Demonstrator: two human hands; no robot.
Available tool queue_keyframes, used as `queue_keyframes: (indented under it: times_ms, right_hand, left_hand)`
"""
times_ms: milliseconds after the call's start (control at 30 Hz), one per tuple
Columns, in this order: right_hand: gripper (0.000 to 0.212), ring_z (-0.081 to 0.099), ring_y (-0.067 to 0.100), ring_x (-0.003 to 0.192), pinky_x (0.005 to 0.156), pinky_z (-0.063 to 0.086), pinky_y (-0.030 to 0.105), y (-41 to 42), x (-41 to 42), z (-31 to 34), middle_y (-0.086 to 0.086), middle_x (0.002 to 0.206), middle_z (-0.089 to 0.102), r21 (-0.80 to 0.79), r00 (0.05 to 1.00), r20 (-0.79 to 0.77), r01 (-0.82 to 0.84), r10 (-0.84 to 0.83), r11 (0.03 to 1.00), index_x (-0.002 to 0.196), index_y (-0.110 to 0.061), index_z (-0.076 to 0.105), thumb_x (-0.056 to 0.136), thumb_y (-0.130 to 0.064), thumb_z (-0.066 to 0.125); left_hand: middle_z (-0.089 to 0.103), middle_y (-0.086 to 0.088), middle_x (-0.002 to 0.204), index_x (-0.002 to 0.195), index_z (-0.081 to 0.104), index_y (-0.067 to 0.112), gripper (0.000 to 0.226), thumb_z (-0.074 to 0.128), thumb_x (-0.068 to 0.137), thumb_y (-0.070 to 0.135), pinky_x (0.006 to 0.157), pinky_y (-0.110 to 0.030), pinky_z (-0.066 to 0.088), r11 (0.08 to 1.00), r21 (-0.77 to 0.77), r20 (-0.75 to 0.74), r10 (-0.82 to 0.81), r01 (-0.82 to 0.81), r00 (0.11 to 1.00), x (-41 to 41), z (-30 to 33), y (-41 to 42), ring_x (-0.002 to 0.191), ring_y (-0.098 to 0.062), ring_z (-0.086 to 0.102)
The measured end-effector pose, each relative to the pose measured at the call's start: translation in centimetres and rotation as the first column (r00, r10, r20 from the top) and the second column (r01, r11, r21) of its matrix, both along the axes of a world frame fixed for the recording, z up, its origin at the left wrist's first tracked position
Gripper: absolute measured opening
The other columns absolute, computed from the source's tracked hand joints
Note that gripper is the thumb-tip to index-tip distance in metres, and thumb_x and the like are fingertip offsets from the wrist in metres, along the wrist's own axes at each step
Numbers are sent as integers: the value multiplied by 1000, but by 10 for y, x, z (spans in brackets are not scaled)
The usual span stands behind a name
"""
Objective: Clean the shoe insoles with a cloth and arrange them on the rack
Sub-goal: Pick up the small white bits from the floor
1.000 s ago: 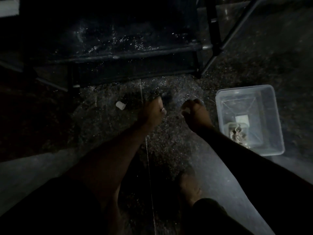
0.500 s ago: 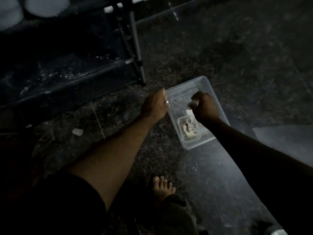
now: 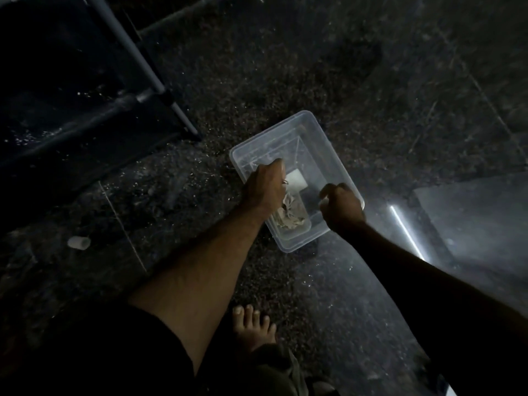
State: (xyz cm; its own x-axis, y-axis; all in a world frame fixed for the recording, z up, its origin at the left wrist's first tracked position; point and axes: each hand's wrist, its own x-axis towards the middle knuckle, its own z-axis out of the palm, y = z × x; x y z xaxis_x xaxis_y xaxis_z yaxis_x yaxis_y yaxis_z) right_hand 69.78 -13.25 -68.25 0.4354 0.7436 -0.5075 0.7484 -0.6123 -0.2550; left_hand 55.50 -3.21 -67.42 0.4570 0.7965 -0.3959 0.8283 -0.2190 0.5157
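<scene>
A clear rectangular plastic tub (image 3: 314,130) holds a crumpled pale cloth (image 3: 290,214) and a white block (image 3: 296,180) (smooth, squarish). Both the left hand (image 3: 264,188) and right hand (image 3: 341,205) hover curled above it; whether either holds anything, I cannot tell.

A clear tub (image 3: 328,141) holds a pale beige cloth (image 3: 290,215) on dark speckled floor (image 3: 257,67).

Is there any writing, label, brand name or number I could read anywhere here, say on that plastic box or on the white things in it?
None can be read.
Clear plastic box: no print visible.
White block in the box: blank on the face that shows.
Crumpled cloth in the box: pale folds, no lettering.
Small white cylinder on the floor: too dim and small to tell.
Dark rack: no label shows in this light.
</scene>
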Motion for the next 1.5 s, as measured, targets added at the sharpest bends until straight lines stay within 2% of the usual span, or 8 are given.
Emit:
queue_keyframes:
  times_ms: [267, 433, 733, 833, 1067, 1300, 1400, 1500]
  right_hand:
    - [18, 60, 25, 104, 74, 36, 25, 6, -1, -1, 6, 119, 54, 16, 1000, 29, 5, -5, 1000, 111, -19, 63, 93, -15, 57]
    - [18, 60, 27, 101, 75, 45, 30, 11, -7, -3, 7, 119, 52, 42, 1000, -2, -8, 8, 999, 109, -16, 62, 92, -11, 58]
    - [17, 61, 28, 96, 79, 52, 38, 16, -29, 10, 8, 117, 52, 102, 999, -27, -18, 21, 995, 109, -13, 64, 93, -14, 59]
    - [17, 61, 29, 95, 78, 50, 36, 23, -43, 20, 8, 117, 52, 115, 998, -30, -50, 54, 992, 110, -13, 64, 93, -16, 59]
    - [17, 59, 30, 99, 79, 47, 35, 62, -101, 48, 10, 113, 54, 141, 958, -62, -268, 279, 953, 109, -15, 62, 94, -18, 56]
    - [18, 61, 33, 102, 82, 48, 33, 96, -193, 66, 12, 114, 60, 143, 859, -71, -494, 507, 857, 108, -18, 62, 92, -23, 57]
    - [21, 61, 35, 104, 86, 48, 35, 108, -233, 71, 12, 116, 61, 143, 809, -38, -576, 586, 805, 111, -17, 62, 91, -22, 57]
    - [23, 60, 32, 108, 82, 44, 30, 119, -271, 72, 10, 117, 61, 169, 781, -43, -609, 623, 775, 115, -15, 63, 92, -20, 57]
  left_hand:
    - [64, -10, 110, 104, 58, 14, 13, 60, 92, 20, 83, -43, 50, 998, 45, -51, -42, 45, 998, 13, -3, 11, 106, -32, 60]
    - [65, -11, 108, 101, 60, 12, 16, 66, 87, 16, 85, -43, 50, 997, 12, -52, -71, 72, 996, -1, -7, 8, 106, -31, 60]
    - [66, -5, 102, 92, 58, 18, 7, 62, 90, 13, 68, -27, 44, 994, 83, 35, 67, -70, 997, -46, 5, 10, 94, -20, 63]
    - [66, -1, 99, 92, 58, 19, 9, 64, 89, 13, 68, -29, 47, 984, 116, 89, 124, -133, 988, -65, 13, 8, 90, -17, 62]
    - [65, -2, 98, 92, 60, 16, 5, 62, 90, 11, 73, -27, 44, 964, 79, 54, 250, -253, 967, -149, 33, 8, 93, -17, 59]
    - [64, -10, 90, 88, 58, 16, 6, 59, 92, 12, 77, -42, 50, 912, -9, 33, 409, -409, 912, -264, 40, -3, 88, -30, 61]
    - [65, -9, 99, 97, 62, 13, 8, 56, 92, 14, 82, -35, 47, 870, -5, -45, 492, -493, 869, -306, 34, -10, 96, -28, 61]
    - [60, -12, 112, 108, 62, 9, 23, 45, 96, 18, 74, -24, 35, 835, 46, -107, 550, -549, 828, -342, 25, -17, 102, -27, 58]
